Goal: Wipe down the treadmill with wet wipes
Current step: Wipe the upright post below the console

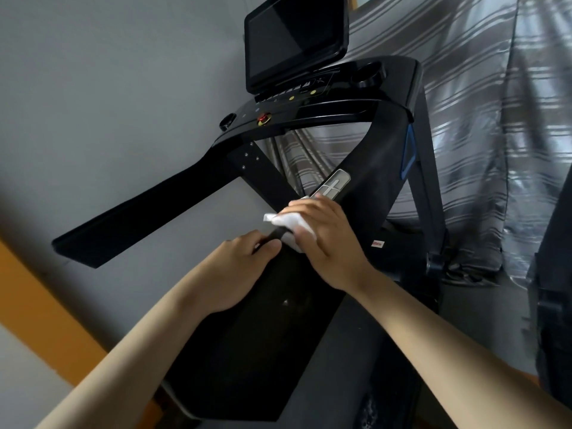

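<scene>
The black treadmill (325, 116) fills the view, tilted, with its right handrail (247, 342) running toward me. A white wet wipe (286, 222) lies folded over that handrail just below the silver pulse sensor (332, 185). My right hand (328, 239) lies over the wipe, fingers wrapped round it and the rail. Just below, my left hand (238, 270) grips the inner edge of the same handrail, thumb on top. Most of the wipe is hidden under my right hand.
The left handrail (139, 212) reaches out to the left. The console carries a dark screen (294, 38), a red safety key (263, 119) and two cup holders. A grey wall is on the left, a striped curtain (483, 119) behind.
</scene>
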